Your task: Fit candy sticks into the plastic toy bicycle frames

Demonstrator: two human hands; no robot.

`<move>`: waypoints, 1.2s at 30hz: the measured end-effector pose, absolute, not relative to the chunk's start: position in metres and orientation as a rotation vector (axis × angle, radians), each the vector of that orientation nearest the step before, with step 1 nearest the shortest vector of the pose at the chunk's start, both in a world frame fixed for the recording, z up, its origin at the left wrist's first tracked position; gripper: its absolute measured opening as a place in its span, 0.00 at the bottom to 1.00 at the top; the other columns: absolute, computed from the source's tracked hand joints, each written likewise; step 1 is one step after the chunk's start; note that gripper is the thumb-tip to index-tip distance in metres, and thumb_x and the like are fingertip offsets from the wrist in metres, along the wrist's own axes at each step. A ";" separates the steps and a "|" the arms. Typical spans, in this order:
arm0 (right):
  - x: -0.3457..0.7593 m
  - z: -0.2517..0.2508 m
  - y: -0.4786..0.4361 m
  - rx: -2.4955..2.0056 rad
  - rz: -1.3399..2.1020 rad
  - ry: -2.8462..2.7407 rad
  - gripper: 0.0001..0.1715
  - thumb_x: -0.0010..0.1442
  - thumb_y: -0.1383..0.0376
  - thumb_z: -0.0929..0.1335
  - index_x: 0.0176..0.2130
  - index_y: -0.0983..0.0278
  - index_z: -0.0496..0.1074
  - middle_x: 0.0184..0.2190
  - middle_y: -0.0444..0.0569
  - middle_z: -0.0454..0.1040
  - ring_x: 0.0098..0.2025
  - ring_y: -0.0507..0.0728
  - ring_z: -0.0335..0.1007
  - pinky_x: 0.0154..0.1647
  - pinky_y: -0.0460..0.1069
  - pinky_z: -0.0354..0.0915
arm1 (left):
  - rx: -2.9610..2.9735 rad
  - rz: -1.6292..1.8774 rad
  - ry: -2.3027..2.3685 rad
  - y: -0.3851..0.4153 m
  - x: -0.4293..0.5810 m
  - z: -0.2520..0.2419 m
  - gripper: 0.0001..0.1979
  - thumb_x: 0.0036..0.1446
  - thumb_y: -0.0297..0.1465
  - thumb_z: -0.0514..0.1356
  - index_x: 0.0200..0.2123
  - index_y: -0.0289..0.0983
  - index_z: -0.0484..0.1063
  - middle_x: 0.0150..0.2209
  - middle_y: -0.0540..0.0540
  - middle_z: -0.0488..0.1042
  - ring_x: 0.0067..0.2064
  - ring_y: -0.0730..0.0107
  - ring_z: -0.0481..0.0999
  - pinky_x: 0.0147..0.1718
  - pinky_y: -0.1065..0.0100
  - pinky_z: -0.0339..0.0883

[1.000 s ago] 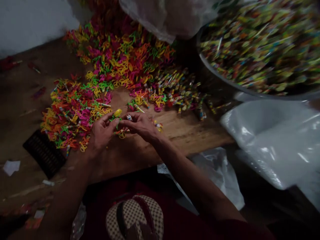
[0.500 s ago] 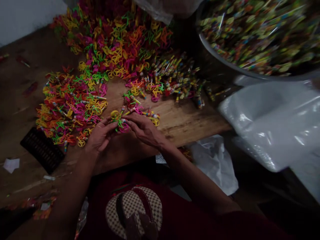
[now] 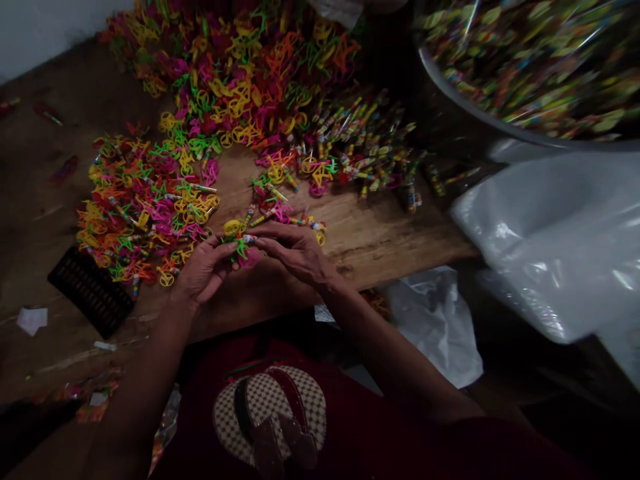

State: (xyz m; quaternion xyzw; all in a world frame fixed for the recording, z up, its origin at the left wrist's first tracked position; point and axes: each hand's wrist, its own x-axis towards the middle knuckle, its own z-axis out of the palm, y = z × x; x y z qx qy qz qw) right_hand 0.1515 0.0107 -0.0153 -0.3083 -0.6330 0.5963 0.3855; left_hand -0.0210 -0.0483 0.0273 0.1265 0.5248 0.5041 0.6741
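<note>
Over the table's front edge, my left hand (image 3: 205, 270) is closed on a small plastic toy bicycle (image 3: 241, 250) with green, yellow and pink parts. My right hand (image 3: 295, 252) meets it from the right, thumb and fingers pinching a short printed tube (image 3: 249, 239) with a white end. The tube lies against the toy; whether it is fixed in it I cannot tell. Just beyond my fingers is a loose cluster of tubes and toy parts (image 3: 273, 193). Left of my left hand spreads a heap of toy bicycles with tubes (image 3: 150, 207).
A larger pile of bright plastic toy parts (image 3: 240, 80) covers the back of the wooden table (image 3: 360, 240). Printed tubes (image 3: 365, 147) lie right of it. A big basin (image 3: 450, 87) of wrapped pieces, clear plastic bags (image 3: 555, 233) and a dark slotted tray (image 3: 90, 290) surround the area.
The view has shifted slightly. My right hand has drawn back a little to the right, and more of the tube's white end shows between my hands.
</note>
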 end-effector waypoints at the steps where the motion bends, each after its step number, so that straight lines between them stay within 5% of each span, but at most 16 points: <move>1: 0.152 -0.014 0.011 -0.783 1.491 -1.623 0.16 0.61 0.52 0.71 0.42 0.58 0.82 0.39 0.48 0.83 0.42 0.55 0.77 0.44 0.51 0.72 | 0.277 1.143 1.182 -0.048 -0.021 0.028 0.12 0.46 0.22 0.69 0.34 0.34 0.73 0.32 0.51 0.77 0.28 0.78 0.74 0.25 0.76 0.66; 8: 0.152 -0.020 0.008 -0.687 1.601 -1.531 0.15 0.60 0.56 0.73 0.44 0.61 0.82 0.32 0.46 0.80 0.23 0.47 0.65 0.23 0.44 0.62 | 0.207 1.133 1.102 -0.049 -0.018 0.028 0.09 0.45 0.21 0.68 0.30 0.34 0.73 0.28 0.51 0.76 0.28 0.76 0.75 0.25 0.76 0.68; 16: 0.159 -0.023 0.002 -0.636 1.238 -1.707 0.09 0.62 0.62 0.71 0.42 0.56 0.82 0.39 0.49 0.83 0.40 0.55 0.80 0.41 0.51 0.75 | 0.084 1.053 1.131 -0.050 -0.017 0.024 0.06 0.47 0.18 0.63 0.28 0.34 0.73 0.24 0.51 0.74 0.25 0.77 0.72 0.25 0.75 0.68; 27: 0.169 -0.024 -0.011 -0.542 1.192 -1.664 0.18 0.61 0.71 0.72 0.48 0.52 0.81 0.42 0.47 0.83 0.42 0.54 0.80 0.42 0.49 0.76 | -0.015 0.965 1.095 -0.050 -0.005 0.025 0.05 0.45 0.20 0.61 0.23 0.34 0.69 0.24 0.50 0.73 0.22 0.77 0.71 0.27 0.71 0.69; 36: 0.176 -0.024 -0.010 -0.598 1.158 -1.725 0.11 0.62 0.68 0.71 0.44 0.57 0.81 0.41 0.48 0.83 0.42 0.55 0.80 0.42 0.50 0.75 | 0.055 1.066 1.121 -0.055 0.007 0.021 0.07 0.44 0.18 0.63 0.24 0.35 0.69 0.24 0.53 0.73 0.25 0.78 0.72 0.32 0.73 0.72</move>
